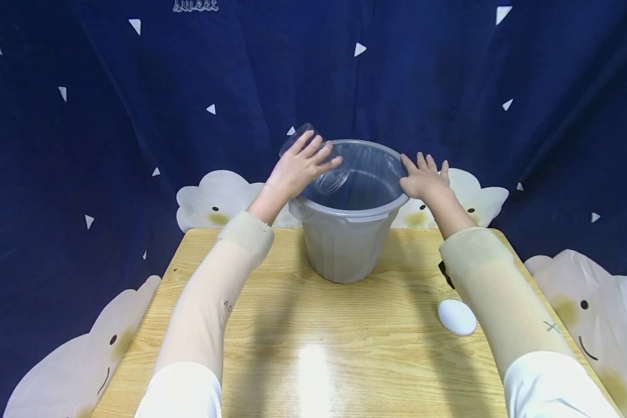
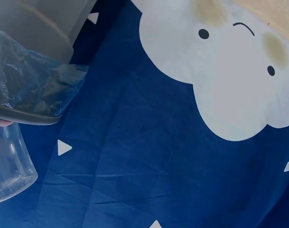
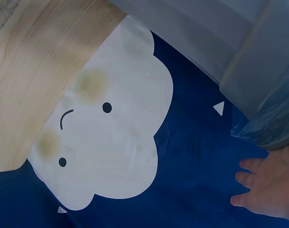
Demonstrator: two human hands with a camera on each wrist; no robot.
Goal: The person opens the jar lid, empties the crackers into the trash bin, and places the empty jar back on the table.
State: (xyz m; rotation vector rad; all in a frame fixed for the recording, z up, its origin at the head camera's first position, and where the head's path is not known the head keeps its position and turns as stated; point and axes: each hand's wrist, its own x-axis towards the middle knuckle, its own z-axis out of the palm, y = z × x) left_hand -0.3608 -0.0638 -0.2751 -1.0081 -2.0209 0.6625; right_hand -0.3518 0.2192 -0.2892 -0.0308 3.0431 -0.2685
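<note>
A grey trash bin stands upright at the table's far edge, lined with a thin see-through bag folded over its rim. At the bin's left rim my left hand holds a clear plastic jar, tilted with its ringed end down inside the bin. The jar's base shows below the rim in the left wrist view; my palm side is hidden. My right hand rests on the right rim, fingers spread; in the right wrist view its fingers reach past the bag's edge.
On the wooden table, a white oval object lies beside my right forearm. A black item is partly covered by the right sleeve. Dark blue cloth with white triangles and cloud shapes hangs behind and around the table.
</note>
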